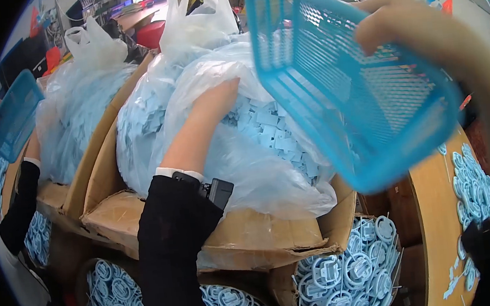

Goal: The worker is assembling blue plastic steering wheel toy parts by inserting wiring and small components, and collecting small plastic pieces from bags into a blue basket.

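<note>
While the big clear plastic bag [245, 153] of small pale-blue flat parts bulges out of its open cardboard box [265, 234] at the middle of the view, everything else is best placed from it. To the bag's right and slightly above it, the blue mesh basket [357, 87] hangs tilted, its open mouth turned down and left toward the bag's bulging top, its long axis slanting from upper left to lower right. The right hand [404, 22] has its grip closed over the basket's upper far rim, fingers curled around the edge. On the bag's upper face the left hand [218, 99] presses into the plastic; its fingers are sunk out of sight, so how far that grip is open cannot be told. This hand is the nearer one to the blue parts [272, 129], which lie just right of it, between it and the basket's lower lip. Far left of the bag, another person's hand holds a second blue basket [14, 114].
</note>
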`<state>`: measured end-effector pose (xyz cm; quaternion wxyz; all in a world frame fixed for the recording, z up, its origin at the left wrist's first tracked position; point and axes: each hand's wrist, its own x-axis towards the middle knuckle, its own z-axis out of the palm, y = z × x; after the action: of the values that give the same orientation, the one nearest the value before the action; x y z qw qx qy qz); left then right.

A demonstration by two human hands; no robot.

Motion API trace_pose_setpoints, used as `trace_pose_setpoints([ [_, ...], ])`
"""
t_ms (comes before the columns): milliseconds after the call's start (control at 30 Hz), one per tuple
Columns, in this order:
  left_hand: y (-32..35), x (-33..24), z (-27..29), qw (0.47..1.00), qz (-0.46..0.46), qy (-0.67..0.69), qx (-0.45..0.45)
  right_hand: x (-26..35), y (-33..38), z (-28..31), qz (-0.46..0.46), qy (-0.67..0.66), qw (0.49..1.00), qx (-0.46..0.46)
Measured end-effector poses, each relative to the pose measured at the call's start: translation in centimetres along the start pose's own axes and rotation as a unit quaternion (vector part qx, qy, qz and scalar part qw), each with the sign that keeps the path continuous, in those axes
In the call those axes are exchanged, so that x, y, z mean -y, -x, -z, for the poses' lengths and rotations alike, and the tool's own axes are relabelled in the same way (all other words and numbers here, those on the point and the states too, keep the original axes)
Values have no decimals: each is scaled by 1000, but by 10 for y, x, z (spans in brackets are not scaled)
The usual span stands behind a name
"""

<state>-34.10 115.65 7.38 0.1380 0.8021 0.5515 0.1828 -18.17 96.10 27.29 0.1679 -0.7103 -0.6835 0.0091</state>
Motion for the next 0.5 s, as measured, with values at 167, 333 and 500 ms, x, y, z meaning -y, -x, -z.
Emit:
trace_pose_setpoints([
  [167,1,-19,7,996,44,79,-23,31,7,-4,-9,249,945,211],
  [333,-40,41,-19,988,-65,-42,-131,48,-15,-63,-26,212,971,109],
  [500,-16,15,-16,989,-11,80,-120,45,-14,-90,-40,367,929,7],
])
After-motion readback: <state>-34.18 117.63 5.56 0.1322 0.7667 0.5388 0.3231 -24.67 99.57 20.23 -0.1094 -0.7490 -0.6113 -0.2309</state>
